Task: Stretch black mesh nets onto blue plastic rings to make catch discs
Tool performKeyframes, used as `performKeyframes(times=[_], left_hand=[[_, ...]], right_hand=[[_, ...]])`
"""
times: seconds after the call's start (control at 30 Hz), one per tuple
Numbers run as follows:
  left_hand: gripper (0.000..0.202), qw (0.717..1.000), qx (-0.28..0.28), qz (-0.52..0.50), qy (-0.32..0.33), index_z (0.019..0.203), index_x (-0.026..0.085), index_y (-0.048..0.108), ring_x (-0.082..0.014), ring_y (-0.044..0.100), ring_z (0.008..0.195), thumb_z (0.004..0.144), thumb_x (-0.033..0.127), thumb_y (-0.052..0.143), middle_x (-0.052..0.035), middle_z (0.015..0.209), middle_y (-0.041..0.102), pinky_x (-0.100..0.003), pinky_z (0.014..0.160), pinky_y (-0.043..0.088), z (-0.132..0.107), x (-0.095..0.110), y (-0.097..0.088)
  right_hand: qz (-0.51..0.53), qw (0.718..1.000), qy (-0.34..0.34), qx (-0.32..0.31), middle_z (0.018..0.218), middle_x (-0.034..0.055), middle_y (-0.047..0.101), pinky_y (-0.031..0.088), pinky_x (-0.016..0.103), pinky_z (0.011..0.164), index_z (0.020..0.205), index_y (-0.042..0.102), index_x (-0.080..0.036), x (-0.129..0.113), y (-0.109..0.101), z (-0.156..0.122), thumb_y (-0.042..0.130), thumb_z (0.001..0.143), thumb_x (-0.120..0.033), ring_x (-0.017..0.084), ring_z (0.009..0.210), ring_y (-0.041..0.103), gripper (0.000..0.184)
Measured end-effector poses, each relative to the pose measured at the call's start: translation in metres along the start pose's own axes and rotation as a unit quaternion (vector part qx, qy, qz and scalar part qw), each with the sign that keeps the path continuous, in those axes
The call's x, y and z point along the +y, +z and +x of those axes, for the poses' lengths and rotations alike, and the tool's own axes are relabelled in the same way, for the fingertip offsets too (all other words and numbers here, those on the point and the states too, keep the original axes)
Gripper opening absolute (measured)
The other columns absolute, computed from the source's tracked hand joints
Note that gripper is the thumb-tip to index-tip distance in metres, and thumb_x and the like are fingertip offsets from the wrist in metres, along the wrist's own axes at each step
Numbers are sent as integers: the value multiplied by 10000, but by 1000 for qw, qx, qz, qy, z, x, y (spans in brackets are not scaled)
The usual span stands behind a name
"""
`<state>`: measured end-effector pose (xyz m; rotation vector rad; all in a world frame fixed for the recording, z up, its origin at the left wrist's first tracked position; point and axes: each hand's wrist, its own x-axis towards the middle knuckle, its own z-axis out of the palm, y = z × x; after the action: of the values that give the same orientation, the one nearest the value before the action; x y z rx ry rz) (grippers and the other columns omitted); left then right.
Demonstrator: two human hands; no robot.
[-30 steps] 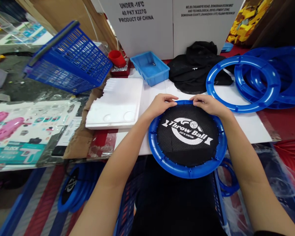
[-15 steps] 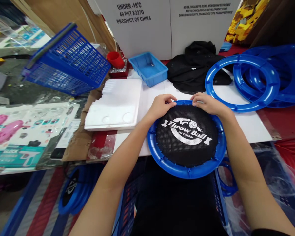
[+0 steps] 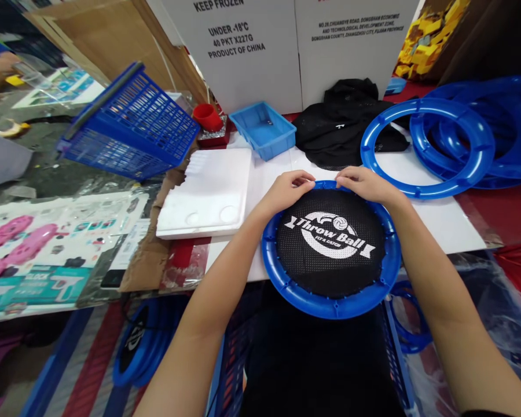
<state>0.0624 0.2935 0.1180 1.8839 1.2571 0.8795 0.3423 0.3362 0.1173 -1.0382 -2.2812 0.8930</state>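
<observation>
In front of me a blue plastic ring frames a round black mesh printed "Throw Ball" in white. It rests partly on the white tabletop and overhangs its near edge. My left hand grips the far rim from the left, its thumb and fingers pinched at the edge where mesh meets ring. Close beside it, my right hand pinches the same far rim from the right. A short stretch of blue rim shows between the two hands. The fingertips' undersides are hidden.
Loose blue rings overlap at the right, beside black mesh cloth. A light blue tray, a red cup, a white foam slab and a tilted blue basket stand left. Finished-looking mesh discs are stacked below.
The camera view has shifted slightly, so the background sits a little lower and farther right at the left side. Both hands stay on the far rim, with only small finger movement.
</observation>
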Motion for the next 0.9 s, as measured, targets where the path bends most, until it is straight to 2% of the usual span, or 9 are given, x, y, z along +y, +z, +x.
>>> performKeyframes(times=[0.07,0.17,0.23,0.33,0.5,0.7,0.77,0.9], left_hand=[[174,996,-14,60,59,1074,198,813,-227,726,1015,952,303,747,-80,1099,803,-396,974,546,0,6,4],[139,978,-32,163,127,1062,212,819,-256,709,1063,948,241,747,-78,1108,789,-433,1021,530,0,11,11],[135,970,-30,198,139,1043,214,821,-263,699,1056,971,219,707,-80,1088,782,-437,1004,529,1,13,13],[141,974,-16,181,136,994,208,821,-248,702,1008,981,203,681,-76,1043,780,-412,969,535,1,12,13],[132,996,13,48,76,961,201,825,-229,737,990,968,246,701,-54,1027,826,-383,963,549,5,7,11],[145,999,-16,-40,-27,951,166,846,-240,743,997,911,229,721,-86,1030,840,-396,993,549,16,-2,10],[144,997,-14,-61,-51,955,156,842,-234,739,963,884,224,736,-91,1003,834,-388,961,555,18,-4,10],[182,996,25,-53,-69,992,157,819,-196,705,811,823,209,774,-57,862,793,-346,832,540,18,-5,14]], right_hand=[[1,1000,-22,-13,1145,91,772,534,476,1038,943,808,-231,-3,3,2,603,1013,-522,301,1088,708,363],[-22,998,-59,-18,1221,103,755,517,488,1063,896,793,-225,-8,8,3,689,953,-512,318,1130,701,311],[-32,997,-69,-11,1215,108,753,519,486,1036,889,772,-221,-10,11,3,695,944,-465,314,1103,704,262],[-31,997,-72,1,1162,105,764,513,476,1005,908,741,-218,-13,14,3,673,951,-419,311,1069,705,216],[0,1000,-26,17,1151,78,785,520,452,984,956,728,-231,-11,16,4,648,961,-421,304,1061,700,207],[9,999,8,36,1122,79,793,552,446,946,976,739,-227,-5,22,10,624,966,-399,290,1027,703,207],[6,999,16,43,1078,77,795,564,433,914,977,746,-222,-4,24,13,626,962,-382,283,1003,706,201],[-18,998,30,52,1009,77,798,569,426,904,957,767,-208,-3,25,16,650,936,-362,277,962,708,194]])
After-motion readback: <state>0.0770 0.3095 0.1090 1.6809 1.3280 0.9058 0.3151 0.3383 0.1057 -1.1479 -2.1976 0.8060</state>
